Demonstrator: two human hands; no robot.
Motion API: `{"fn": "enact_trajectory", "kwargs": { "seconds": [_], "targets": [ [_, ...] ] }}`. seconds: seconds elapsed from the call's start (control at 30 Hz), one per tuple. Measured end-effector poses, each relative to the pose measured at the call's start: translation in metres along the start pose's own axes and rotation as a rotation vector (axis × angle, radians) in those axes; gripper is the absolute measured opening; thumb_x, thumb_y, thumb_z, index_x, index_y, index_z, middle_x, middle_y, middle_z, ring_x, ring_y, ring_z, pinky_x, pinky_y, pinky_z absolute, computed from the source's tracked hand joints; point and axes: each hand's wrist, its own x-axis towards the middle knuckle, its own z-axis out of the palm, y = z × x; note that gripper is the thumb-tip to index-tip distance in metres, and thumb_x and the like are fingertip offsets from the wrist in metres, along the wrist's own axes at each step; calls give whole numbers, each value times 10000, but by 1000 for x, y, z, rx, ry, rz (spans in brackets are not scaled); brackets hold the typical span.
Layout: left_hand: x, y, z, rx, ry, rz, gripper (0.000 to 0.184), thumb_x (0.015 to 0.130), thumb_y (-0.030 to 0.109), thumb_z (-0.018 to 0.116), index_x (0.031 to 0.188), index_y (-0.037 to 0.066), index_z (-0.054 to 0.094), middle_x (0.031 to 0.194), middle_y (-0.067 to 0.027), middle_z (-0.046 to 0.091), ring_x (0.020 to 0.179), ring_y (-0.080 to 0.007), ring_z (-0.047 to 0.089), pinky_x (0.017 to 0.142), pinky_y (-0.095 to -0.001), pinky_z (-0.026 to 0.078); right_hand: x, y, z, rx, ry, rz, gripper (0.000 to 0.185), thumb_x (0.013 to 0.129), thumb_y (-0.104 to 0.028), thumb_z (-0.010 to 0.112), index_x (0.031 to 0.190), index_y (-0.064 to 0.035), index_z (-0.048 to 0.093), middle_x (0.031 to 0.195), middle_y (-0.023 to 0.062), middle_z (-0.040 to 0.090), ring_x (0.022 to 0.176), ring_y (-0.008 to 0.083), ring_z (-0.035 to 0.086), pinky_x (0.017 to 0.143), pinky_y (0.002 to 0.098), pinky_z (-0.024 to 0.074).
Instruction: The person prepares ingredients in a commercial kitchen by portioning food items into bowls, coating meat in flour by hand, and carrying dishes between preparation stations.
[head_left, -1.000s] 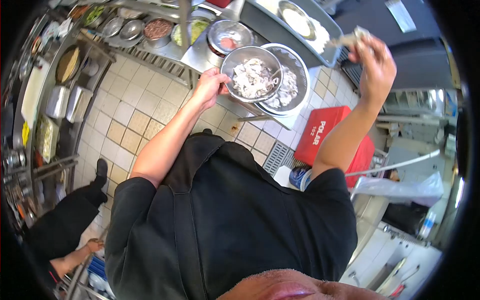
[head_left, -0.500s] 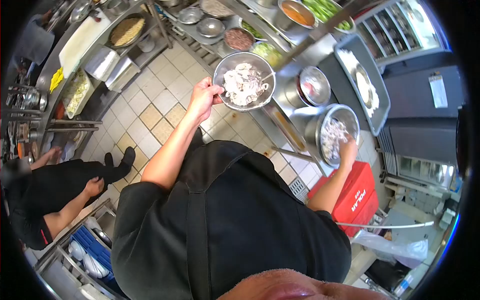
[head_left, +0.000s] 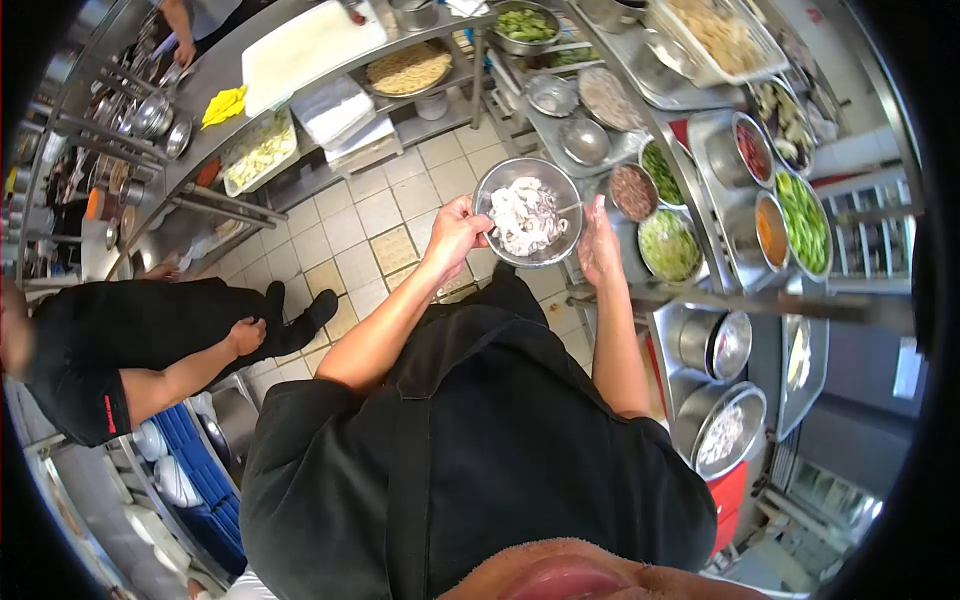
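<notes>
Across the upper L of frame, a steel table (head_left: 187,128) carries a white cutting bd (head_left: 312,55) & a yellow cloth (head_left: 224,106); noodle pan (head_left: 410,70) sits below & R of the bd. Tiled floor (head_left: 345,228) fills upper ctr-L. A co-worker (head_left: 150,335) in black is at L, w/ blue racks (head_left: 200,490) lower L.

Upper R: steel shelving w/ bowls of prepped food, incl. a green veg bowl (head_left: 803,222), an orange liquid container (head_left: 771,232) & a pale green veg bowl (head_left: 670,247). Lower R: steel table w/ a deep bowl (head_left: 757,402) of white-coated pcs, a steel pot (head_left: 700,340) just above it.

Both arms reach up-frame from the body. L hand (head_left: 458,238) grips the L rim of the steel mixing bowl (head_left: 563,190), thumb at the edge, fingers mostly hidden underneath. Bowl's held off any surface, upper ctr, approx. level; white-coated pcs (head_left: 525,215) inside, thin utensil handle (head_left: 570,208) poking out R. R hand (head_left: 600,245) is open, fingers extended up-frame, palm twd bowl, right beside its R rim; can't tell if touching.
</notes>
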Motion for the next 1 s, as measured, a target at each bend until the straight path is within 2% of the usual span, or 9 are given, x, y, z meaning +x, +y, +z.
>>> {"fn": "enact_trajectory", "kwargs": {
  "seconds": [0.13, 0.17, 0.27, 0.43, 0.5, 0.6, 0.7, 0.9, 1.0],
  "targets": [
    [52, 5, -36, -5, 103, -14, 164, 758, -17, 618, 726, 80, 489, 673, -38, 575, 507, -107, 518, 486, -249, 471, 75, -19, 52, -270, -123, -200, 512, 925, -357, 572, 1289, -1, 519, 1235, 53, 555, 1140, 174, 509, 983, 327, 389],
    [68, 5, -43, -18, 124, -14, 168, 756, -18, 617, 723, 80, 485, 673, -40, 572, 507, -111, 518, 487, -251, 471, 92, -31, 68, -538, -195, -386, 373, 852, -198, 657, 1190, -45, 619, 1258, 82, 549, 1161, 224, 509, 984, 359, 387],
    [118, 26, -54, -16, 207, -22, 176, 750, -26, 604, 717, 83, 471, 670, -46, 559, 513, -123, 519, 494, -265, 477, 124, -72, 130, -1237, -371, -821, 337, 780, -148, 691, 1108, -74, 670, 1253, 126, 551, 1169, 269, 508, 984, 365, 387],
    [212, 96, -73, -125, 299, 34, 135, 738, -44, 568, 712, 64, 491, 597, -42, 538, 430, -130, 477, 397, -275, 456, 192, -134, 198, -848, -324, -964, 266, 736, -73, 713, 999, -54, 682, 1166, 161, 578, 1084, 298, 553, 931, 367, 430],
    [254, 138, -97, -42, 270, 123, 101, 756, -14, 566, 774, 50, 491, 651, -40, 529, 483, -128, 488, 435, -300, 493, 228, -150, 209, -776, -211, -1067, 235, 725, -29, 710, 958, -36, 680, 1107, 164, 603, 1032, 294, 585, 894, 347, 452],
    [315, 222, -124, -180, 250, 181, 136, 876, 60, 456, 788, 9, 547, 665, -65, 500, 538, -155, 487, 567, -408, 548, 269, -153, 194, -621, -121, -850, 176, 777, -41, 693, 952, -27, 677, 1071, 126, 621, 987, 219, 593, 817, 300, 468],
    [393, 303, -146, -157, 212, 262, 129, 848, 36, 461, 750, 14, 542, 640, -47, 480, 539, -155, 480, 667, -460, 554, 291, -137, 161, -703, -70, -774, 158, 797, -49, 682, 951, -17, 674, 1021, 109, 633, 924, 185, 597, 762, 278, 468],
    [541, 393, -166, -199, 259, 323, 61, 804, 4, 527, 744, 0, 537, 626, -64, 493, 529, -166, 506, 634, -457, 578, 272, -77, 88, -1057, 155, -457, 160, 811, -78, 664, 952, -5, 668, 899, 109, 659, 770, 157, 609, 689, 276, 483],
    [580, 402, -175, -214, 245, 303, 61, 819, 18, 529, 775, -20, 544, 669, -91, 533, 546, -167, 531, 609, -442, 584, 248, -35, 54, -876, 334, -281, 156, 818, -53, 649, 964, 2, 665, 889, 88, 671, 758, 140, 608, 705, 268, 486]
  ]
}}
